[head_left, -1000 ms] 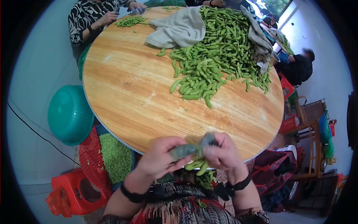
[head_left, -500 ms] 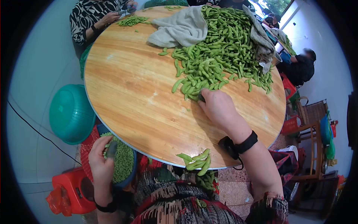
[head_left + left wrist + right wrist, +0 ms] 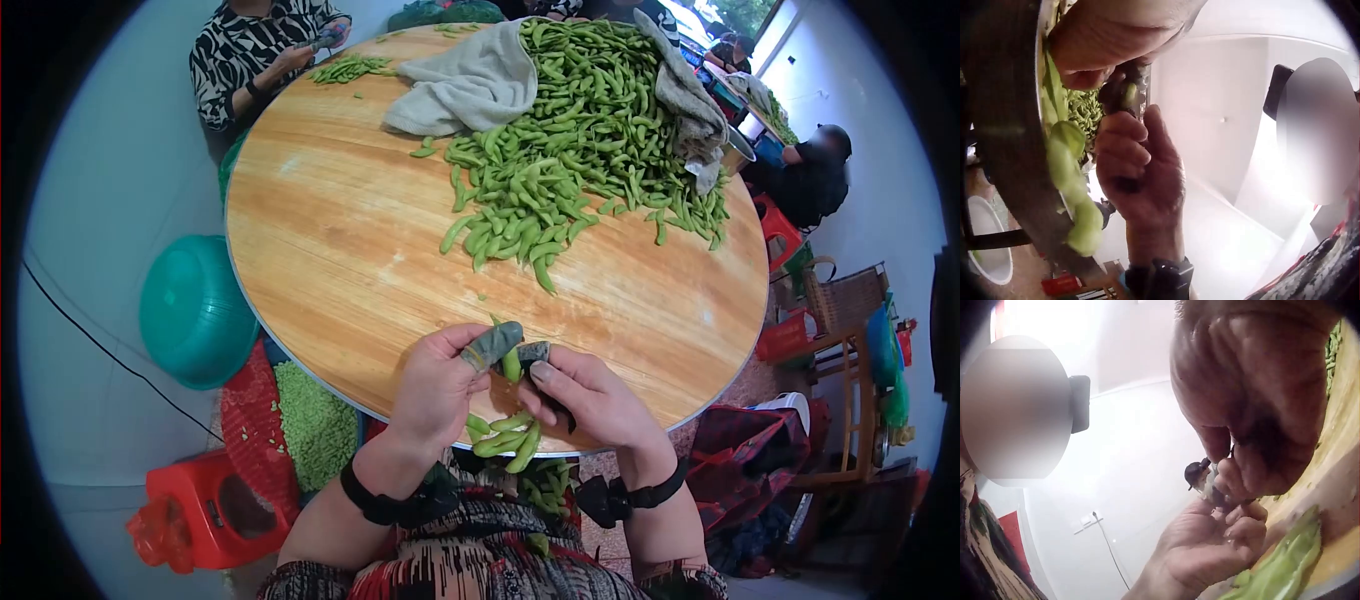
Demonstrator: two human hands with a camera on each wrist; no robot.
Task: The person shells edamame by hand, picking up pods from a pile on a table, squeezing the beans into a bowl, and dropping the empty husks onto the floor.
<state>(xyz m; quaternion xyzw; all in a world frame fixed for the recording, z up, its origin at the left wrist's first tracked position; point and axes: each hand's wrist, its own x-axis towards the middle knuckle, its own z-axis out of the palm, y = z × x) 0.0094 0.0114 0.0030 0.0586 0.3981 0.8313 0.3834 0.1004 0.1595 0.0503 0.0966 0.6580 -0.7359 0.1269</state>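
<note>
Both hands meet above the near edge of the round wooden table [image 3: 330, 250]. The left hand [image 3: 435, 385], its thumb covered in grey-green wrapping, pinches a green pod [image 3: 512, 364]. Opposite it, the right hand [image 3: 590, 395] has wrapped fingertips at the same pod, fingers curled round it. A dark strip lies along the right palm. Below the hands, several pods [image 3: 508, 440] rest at the table edge; in the left wrist view, large pods [image 3: 1069, 162] lie beside the hands. A big heap of pods [image 3: 590, 110] covers the table's far side.
Grey cloth [image 3: 465, 85] lies beside the heap. To the left are a teal basin [image 3: 195, 310], a tub of shelled beans [image 3: 315, 420] and a red stool [image 3: 215, 510]. Another person [image 3: 265, 50] sits at the far left. A plaid bag [image 3: 745, 455] stands at right.
The right hand has come back from the heap to the near edge with a pod. The left hand has moved from above the bean tub to meet it.
</note>
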